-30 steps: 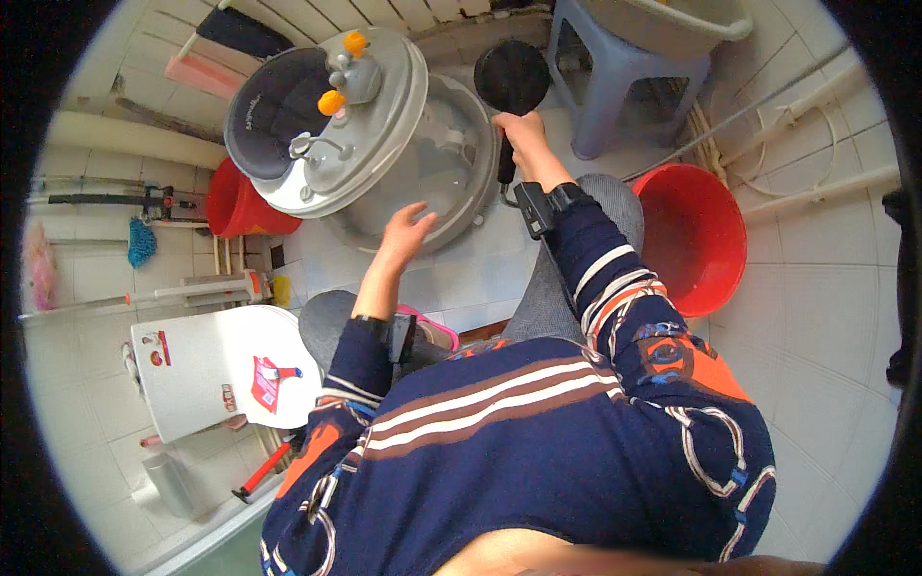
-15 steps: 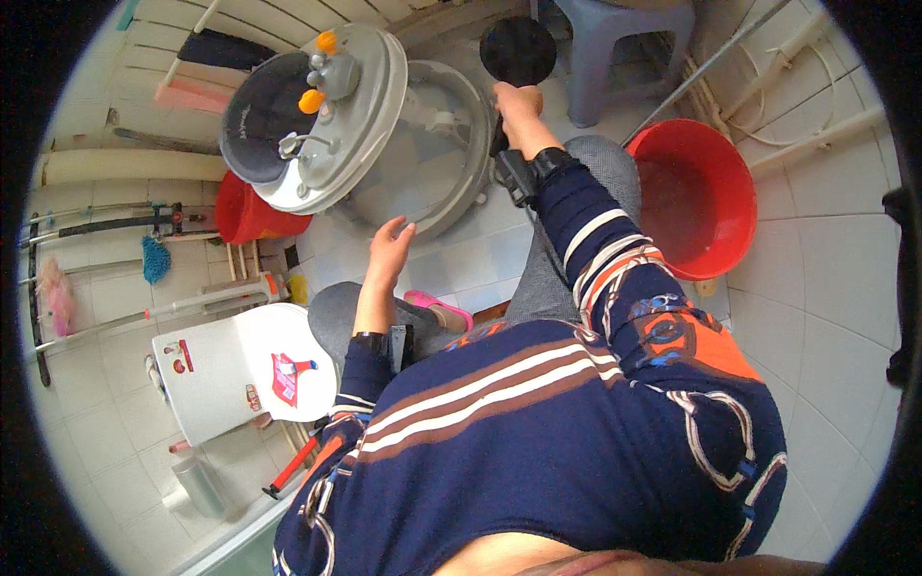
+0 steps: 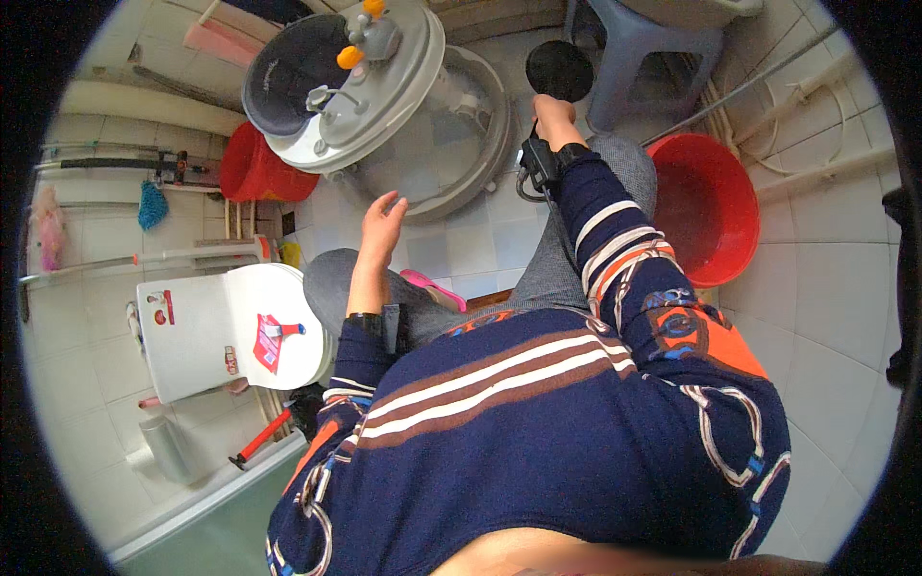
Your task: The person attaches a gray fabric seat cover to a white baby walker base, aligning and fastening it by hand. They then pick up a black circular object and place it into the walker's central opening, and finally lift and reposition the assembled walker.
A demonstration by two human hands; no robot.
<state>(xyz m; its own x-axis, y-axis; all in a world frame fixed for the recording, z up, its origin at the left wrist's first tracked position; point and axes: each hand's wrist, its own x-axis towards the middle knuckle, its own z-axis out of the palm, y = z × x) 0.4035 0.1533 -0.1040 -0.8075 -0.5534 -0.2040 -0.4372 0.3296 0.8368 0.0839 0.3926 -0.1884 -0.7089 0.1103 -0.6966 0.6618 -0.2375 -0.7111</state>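
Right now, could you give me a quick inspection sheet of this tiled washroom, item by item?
Surface: pale tiled floor, bare between the knees and the tub.
Things in hand: round grey plastic tub with a tilted white lid; black round object, what it is cannot be told.
Clutter: red plastic basin, red bucket, grey-blue plastic stool, white toilet, red-handled tool.
Hands: left hand open in the air, apart from the tub; right hand closed on something just below the black round object.
Cables: black strap or cord looped at the right wrist.
Surroundings: tiled walls, pipes, blue mop head.
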